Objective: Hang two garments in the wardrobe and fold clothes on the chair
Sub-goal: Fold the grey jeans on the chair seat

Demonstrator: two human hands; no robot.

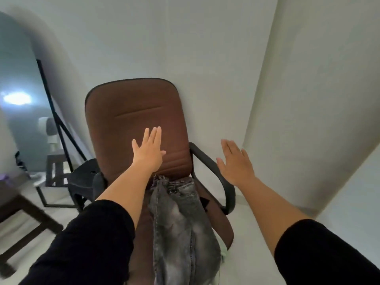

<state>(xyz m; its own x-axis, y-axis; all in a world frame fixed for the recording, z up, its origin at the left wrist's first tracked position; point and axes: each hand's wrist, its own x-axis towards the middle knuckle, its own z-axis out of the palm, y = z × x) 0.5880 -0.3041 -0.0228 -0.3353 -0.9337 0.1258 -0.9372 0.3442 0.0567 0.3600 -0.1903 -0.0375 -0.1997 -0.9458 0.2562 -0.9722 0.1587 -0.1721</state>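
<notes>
Head view, w/ chair (133, 112) as landmark: brown upholstered office chair, black armrests, backrest against the pale wall. Grey washed jeans (181, 219) lie lengthwise on the seat, waistband at the base of the backrest, legs running toward the front edge. A bit of pale green fabric (224, 251) shows at the seat's front-right edge, beside the jeans. Left hand (149, 150): fingers straight, spread, in front of the lower backrest; contact can't be told. Right hand (236, 163): fingers extended, apart, holding nothing, above the chair's right armrest (213, 171). Mirror w/ black frame (51, 112) leans left of the chair.
</notes>
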